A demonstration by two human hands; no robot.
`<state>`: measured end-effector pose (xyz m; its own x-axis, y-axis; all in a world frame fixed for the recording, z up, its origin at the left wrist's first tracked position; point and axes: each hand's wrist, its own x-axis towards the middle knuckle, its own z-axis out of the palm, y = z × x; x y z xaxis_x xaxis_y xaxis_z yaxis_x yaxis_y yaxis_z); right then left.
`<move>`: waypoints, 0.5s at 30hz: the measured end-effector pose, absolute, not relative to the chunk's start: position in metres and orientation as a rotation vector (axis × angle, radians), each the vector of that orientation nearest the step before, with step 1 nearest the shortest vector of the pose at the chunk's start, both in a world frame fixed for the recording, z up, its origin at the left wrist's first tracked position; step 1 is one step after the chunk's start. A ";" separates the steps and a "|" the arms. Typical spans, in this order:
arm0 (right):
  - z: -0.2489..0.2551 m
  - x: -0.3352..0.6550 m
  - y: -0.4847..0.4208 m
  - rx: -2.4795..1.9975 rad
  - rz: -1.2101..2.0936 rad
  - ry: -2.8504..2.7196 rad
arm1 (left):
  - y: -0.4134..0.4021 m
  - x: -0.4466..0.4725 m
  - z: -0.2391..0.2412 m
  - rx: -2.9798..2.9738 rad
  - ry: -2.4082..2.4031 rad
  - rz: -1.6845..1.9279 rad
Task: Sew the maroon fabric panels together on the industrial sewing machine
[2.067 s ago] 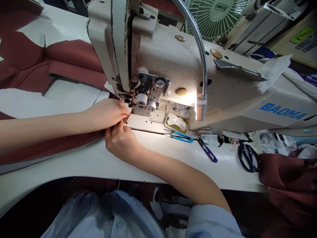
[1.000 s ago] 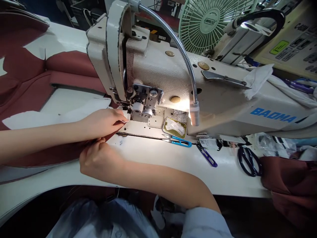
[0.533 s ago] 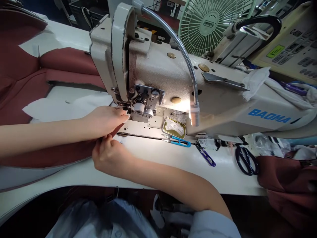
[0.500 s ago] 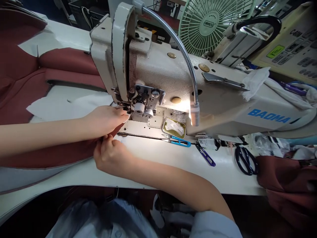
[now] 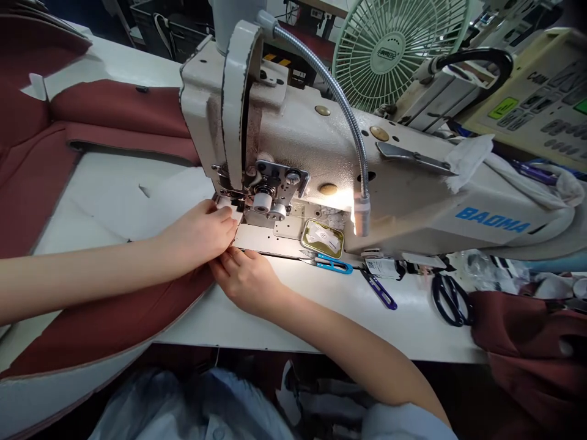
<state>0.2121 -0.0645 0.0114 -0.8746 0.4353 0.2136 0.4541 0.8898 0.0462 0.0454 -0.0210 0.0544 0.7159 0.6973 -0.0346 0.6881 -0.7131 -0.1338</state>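
At the centre-left of the frame, my two hands meet beside the needle end of a cream-painted metal sewing machine (image 5: pixel 312 146) lettered BAOMA in blue. My left grip (image 5: pixel 206 231) comes in from the left edge, its fingers curled down on the material near the white cylindrical knob (image 5: pixel 262 202) on the machine's head; whether thumb and fingers pinch there is hidden, so I cannot tell. My right grip (image 5: pixel 250 278), just below it in the frame, is closed on the near edge of a smooth maroon leather-like panel with a pale underside (image 5: pixel 137 315). That panel sweeps from the lower left, beneath my left forearm, up to both hands. I judge that one grip presses close to the machine while the other steadies the border, so the sheet lies flat and straight there. Larger padded-looking maroon pieces (image 5: pixel 119 110) spread across the upper left on the glossy white worktop (image 5: pixel 257 330), which probably bears their weight. A silver flexible-necked lamp (image 5: pixel 362 219) points its lit head downward at mid-frame, seemingly to brighten the spot beside the needle end. Right of my hands lie a shallow rectangular gold tin (image 5: pixel 316 250) with white paper inside, blue-handled thread snips (image 5: pixel 334 264) just below it, purple-handled snips (image 5: pixel 381 290), then black-handled scissors (image 5: pixel 453 299), likely set there for easy reach yet well apart from the panel.
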 end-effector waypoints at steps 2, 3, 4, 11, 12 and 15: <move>0.013 0.213 -0.063 -0.710 -0.114 -2.856 | -0.026 0.047 0.058 -2.711 -1.071 0.257; 0.013 0.214 -0.063 -0.718 -0.112 -2.848 | -0.027 0.049 0.060 -2.662 -1.051 0.334; 0.013 0.214 -0.062 -0.727 -0.115 -2.839 | -0.026 0.050 0.061 -2.632 -1.051 0.402; 0.012 0.216 -0.058 -0.776 -0.133 -2.825 | -0.013 0.055 0.061 -2.660 -1.114 0.536; 0.012 0.217 -0.058 -0.782 -0.127 -2.828 | -0.013 0.054 0.062 -2.656 -1.073 0.511; 0.012 0.217 -0.057 -0.795 -0.102 -2.842 | -0.013 0.050 0.067 -2.640 -1.008 0.457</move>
